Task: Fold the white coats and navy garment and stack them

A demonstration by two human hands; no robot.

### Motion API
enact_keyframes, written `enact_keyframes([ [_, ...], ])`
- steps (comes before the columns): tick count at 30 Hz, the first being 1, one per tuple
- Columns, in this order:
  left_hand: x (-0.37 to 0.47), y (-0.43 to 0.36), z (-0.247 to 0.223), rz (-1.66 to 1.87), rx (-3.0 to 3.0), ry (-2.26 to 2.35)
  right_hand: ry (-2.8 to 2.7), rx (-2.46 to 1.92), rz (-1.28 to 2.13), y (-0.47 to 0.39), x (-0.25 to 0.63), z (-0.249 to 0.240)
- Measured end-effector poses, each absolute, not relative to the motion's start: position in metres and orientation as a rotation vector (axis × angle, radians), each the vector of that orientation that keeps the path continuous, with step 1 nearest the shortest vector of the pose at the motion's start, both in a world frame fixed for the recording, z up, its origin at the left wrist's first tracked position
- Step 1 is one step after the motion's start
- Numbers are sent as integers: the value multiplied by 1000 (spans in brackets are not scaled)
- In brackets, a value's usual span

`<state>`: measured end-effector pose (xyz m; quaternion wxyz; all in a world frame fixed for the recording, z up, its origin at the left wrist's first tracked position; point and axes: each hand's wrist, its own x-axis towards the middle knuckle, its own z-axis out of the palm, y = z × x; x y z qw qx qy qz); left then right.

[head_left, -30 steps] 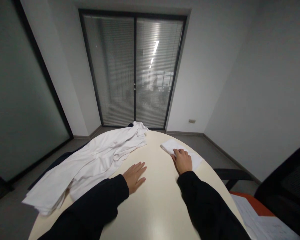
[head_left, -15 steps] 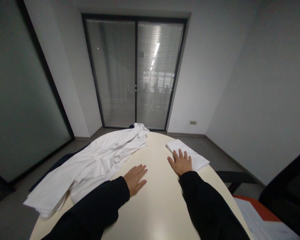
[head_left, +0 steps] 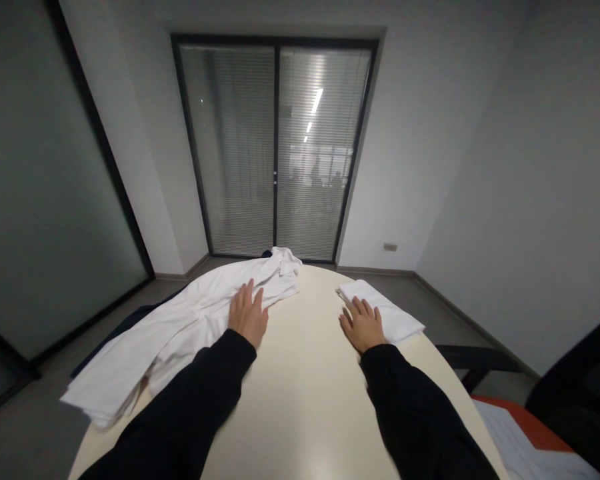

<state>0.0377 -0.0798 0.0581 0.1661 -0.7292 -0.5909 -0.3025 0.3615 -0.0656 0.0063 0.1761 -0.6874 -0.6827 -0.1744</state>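
On the left side of the round cream table (head_left: 300, 400) lies a loose, wrinkled white garment (head_left: 180, 327), its near end hanging over the edge. My left hand (head_left: 249, 313) is at this garment's right side, palm down with fingers apart, holding nothing. A folded white cloth (head_left: 395, 317) lies flat near the table's right edge. My right hand (head_left: 364, 325) rests at the cloth's near left part, fingers spread and not gripping it. Dark fabric (head_left: 130, 320) shows behind the white garment.
A black chair (head_left: 575, 393) stands at the right, with a red item (head_left: 535, 427) and printed papers (head_left: 510, 433) beside the table. Beyond the table are a glass door with blinds (head_left: 275, 147) and a wall socket (head_left: 390, 247).
My left hand has moved forward and left, from the bare table onto the edge of the white garment. My right hand has stayed by the folded cloth, its fingers slightly closer together.
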Motion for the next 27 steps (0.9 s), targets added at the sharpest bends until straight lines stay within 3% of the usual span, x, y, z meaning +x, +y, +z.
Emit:
enact_keyframes([
  [10, -1, -57, 74, -789, -1856, -1873, -1946, -1852, -487, -67, 360, 4],
  [27, 86, -116, 68, -828, -2480, -1403, -2082, -1596, -471, -72, 351, 15],
])
